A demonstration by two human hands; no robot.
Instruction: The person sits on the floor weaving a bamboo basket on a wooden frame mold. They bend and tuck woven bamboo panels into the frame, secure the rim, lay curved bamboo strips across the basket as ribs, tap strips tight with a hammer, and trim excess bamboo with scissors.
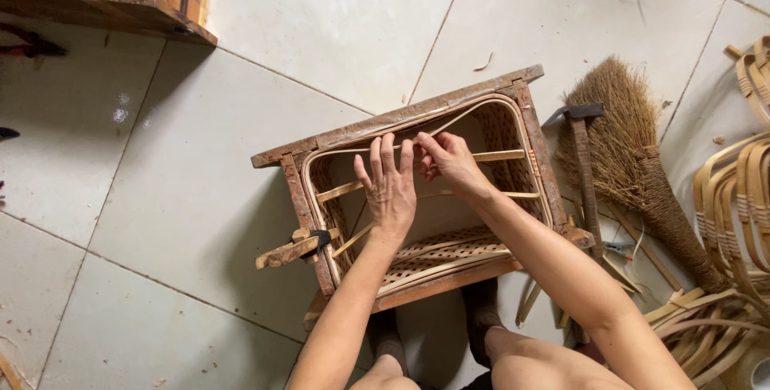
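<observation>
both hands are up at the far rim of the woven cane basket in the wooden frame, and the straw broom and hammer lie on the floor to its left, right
Not quite. The head view shows the straw broom and the hammer on the tiled floor to the right of the woven cane basket in its wooden frame, not the left. The rest holds: the left hand and right hand are both at the far rim, pinching a thin cane strip.
</observation>
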